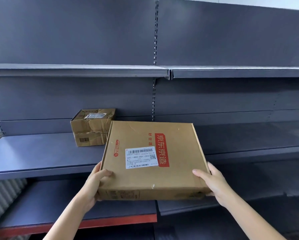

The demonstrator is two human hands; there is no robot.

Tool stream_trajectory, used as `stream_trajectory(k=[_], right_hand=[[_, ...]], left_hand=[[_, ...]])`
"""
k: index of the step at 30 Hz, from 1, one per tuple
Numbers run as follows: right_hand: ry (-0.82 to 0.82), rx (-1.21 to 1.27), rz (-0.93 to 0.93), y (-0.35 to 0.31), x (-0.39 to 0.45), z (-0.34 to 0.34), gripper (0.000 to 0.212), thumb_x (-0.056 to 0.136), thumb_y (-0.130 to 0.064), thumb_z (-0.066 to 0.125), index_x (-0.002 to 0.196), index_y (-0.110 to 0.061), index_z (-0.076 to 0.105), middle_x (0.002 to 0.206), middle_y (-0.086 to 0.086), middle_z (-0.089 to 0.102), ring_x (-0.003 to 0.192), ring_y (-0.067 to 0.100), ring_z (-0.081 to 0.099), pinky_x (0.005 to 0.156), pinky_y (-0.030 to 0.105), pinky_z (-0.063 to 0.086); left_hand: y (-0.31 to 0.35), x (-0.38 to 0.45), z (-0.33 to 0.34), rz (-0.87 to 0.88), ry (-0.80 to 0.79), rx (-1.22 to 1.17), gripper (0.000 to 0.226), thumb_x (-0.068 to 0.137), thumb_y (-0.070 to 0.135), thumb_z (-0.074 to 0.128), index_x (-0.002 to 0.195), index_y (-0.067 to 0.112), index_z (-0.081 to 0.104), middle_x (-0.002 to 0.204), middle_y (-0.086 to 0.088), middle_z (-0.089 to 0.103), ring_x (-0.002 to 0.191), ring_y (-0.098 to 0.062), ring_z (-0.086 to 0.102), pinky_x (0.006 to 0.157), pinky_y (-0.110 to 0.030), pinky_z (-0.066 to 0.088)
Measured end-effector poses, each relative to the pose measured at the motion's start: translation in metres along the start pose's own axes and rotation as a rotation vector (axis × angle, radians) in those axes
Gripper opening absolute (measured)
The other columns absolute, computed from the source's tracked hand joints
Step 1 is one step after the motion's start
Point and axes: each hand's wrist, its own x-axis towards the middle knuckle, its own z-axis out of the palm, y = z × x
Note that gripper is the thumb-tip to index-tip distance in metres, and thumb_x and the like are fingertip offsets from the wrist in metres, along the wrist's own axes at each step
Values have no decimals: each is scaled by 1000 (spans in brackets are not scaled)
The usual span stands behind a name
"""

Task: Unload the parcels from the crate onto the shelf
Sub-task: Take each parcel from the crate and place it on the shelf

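We judge the step in hand as placing: a flat parcel [151, 158] is carried at the shelf [41, 153] front, not yet set down, its far edge over the middle board and its near edge hanging out toward us. Our left hand [95, 184] grips the near corner at 8 o'clock of the box, thumb curled on top, fingers under; our right hand [212, 181] grips the corner at 4 o'clock the same way. Next move, as we read it: push forward and lower it flat onto the board, keeping clear of the crumpled parcel [91, 127] already standing at 11 o'clock, just beside its far left corner. The carried box is brown card, shallow and broad, red printed characters and a white barcode label [141, 158] on its lid, corners sound. Crate not in view
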Motion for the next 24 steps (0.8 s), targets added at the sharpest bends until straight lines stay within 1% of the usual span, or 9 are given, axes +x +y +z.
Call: stream_trajectory(k=[3, 6, 8, 10, 14, 16, 18, 21, 24], right_hand=[[4, 34, -5, 1, 13, -2, 48, 81, -27, 67, 127, -29, 50, 115, -9, 63, 106, 16, 57, 95, 46, 44], [-14, 81, -27, -3, 30, -6, 41, 81, -23, 68, 118, -31, 56, 110, -8, 66, 100, 14, 60, 91, 44, 46], [-21, 97, -21, -7, 46, -8, 55, 79, -24, 70, 129, -28, 49, 122, -5, 61, 111, 20, 57, 98, 49, 43], [-24, 108, -16, -12, 64, -9, 69, 77, -25, 72, 138, -27, 39, 133, -3, 53, 119, 23, 51, 103, 52, 39], [-48, 114, -33, -22, 99, -7, 73, 75, -24, 74, 138, -29, 37, 134, 0, 51, 119, 24, 52, 101, 52, 41], [-40, 129, -55, -24, 115, -7, 73, 74, -19, 75, 137, -29, 39, 127, 0, 57, 113, 24, 56, 98, 50, 45], [-34, 133, -76, -24, 129, -7, 79, 72, -17, 76, 140, -28, 36, 129, 0, 56, 116, 24, 54, 102, 49, 42], [-33, 126, -104, -24, 150, -6, 81, 72, -15, 77, 140, -25, 36, 132, 1, 55, 119, 23, 52, 105, 46, 39], [-38, 112, -122, -22, 170, -4, 77, 72, -15, 76, 139, -24, 39, 130, 0, 57, 118, 21, 53, 105, 44, 40]], left_hand=[[7, 10, 6, 14, 12, -12, 41, 79, 23, 54, 111, 48, 54, 105, -3, 66, 96, -31, 58, 63, -36, 46], [13, 18, 17, 61, 47, -41, 39, 81, 20, 54, 106, 49, 58, 98, 2, 69, 91, -27, 60, 58, -35, 49], [17, 26, 22, 93, 73, -73, 39, 83, 17, 54, 105, 49, 59, 94, 5, 71, 88, -26, 63, 55, -35, 52], [23, 36, 27, 117, 88, -97, 41, 84, 15, 53, 112, 46, 57, 98, 3, 69, 88, -27, 62, 49, -32, 50], [36, 58, 37, 150, 131, -150, 47, 84, 13, 54, 122, 39, 52, 109, 0, 64, 85, -26, 60, 37, -26, 46], [40, 70, 41, 155, 150, -165, 48, 83, 12, 55, 123, 39, 53, 109, -1, 64, 87, -28, 61, 38, -29, 48], [41, 82, 45, 150, 163, -174, 46, 83, 13, 56, 120, 41, 54, 107, -1, 64, 87, -29, 62, 40, -31, 50], [40, 101, 53, 145, 169, -179, 43, 83, 13, 56, 113, 44, 59, 102, 1, 67, 91, -28, 63, 50, -40, 55], [40, 120, 59, 156, 189, -190, 46, 82, 11, 55, 117, 40, 58, 101, 1, 69, 89, -26, 64, 53, -36, 55]])
